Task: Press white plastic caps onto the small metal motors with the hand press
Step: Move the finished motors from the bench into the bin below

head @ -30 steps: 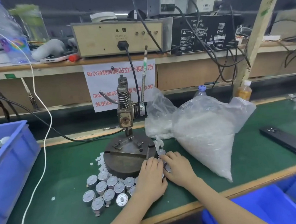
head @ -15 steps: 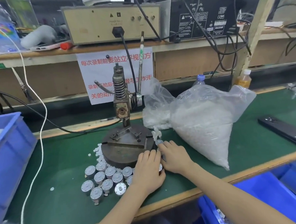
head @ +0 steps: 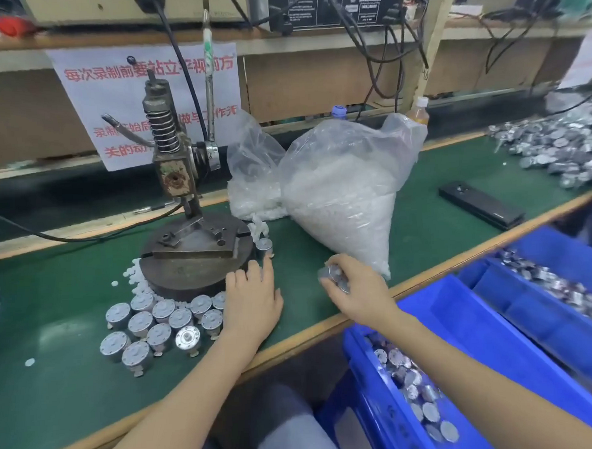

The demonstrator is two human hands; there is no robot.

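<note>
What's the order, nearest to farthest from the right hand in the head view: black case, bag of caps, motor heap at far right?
From the right hand, gripping motors:
1. Bag of caps, just behind it.
2. Black case, farther right.
3. Motor heap, far right rear.

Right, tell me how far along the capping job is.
Done, probably: binned motors fill the blue bin, though caps cannot be made out. In hand: the right hand holds a few motors; the left hand lies flat by the hand press, whose fixture is bare. Left: a cluster of standing motors, a far pile, and a full bag of caps.
</note>
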